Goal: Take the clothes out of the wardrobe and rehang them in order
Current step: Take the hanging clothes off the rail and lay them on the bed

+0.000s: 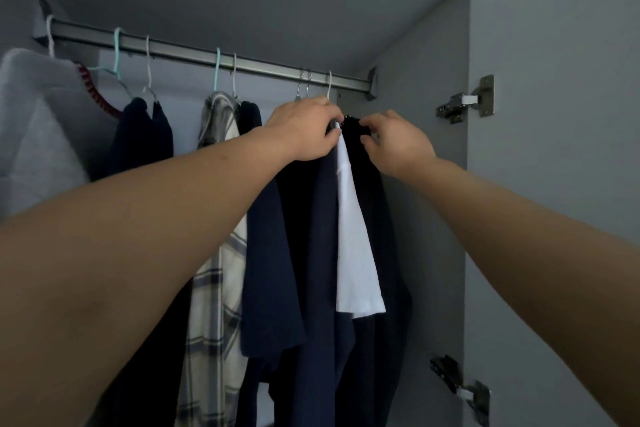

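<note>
At the right end of the wardrobe, the left hand closes its fingers on a white shirt at its hanger; the right hand pinches a dark garment beside it. Behind, plaid and navy clothes hang from a metal rail. No writing shows.

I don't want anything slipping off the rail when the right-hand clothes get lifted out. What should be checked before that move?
1. Left hand on the white garment's hanger: ok.
2. Right hand pinching the black garment: ok.
3. Hanger hook still over the rail: ok.
4. Which hook belongs to which garment: cannot tell.
5. Wardrobe door open, path clear: ok.
</note>
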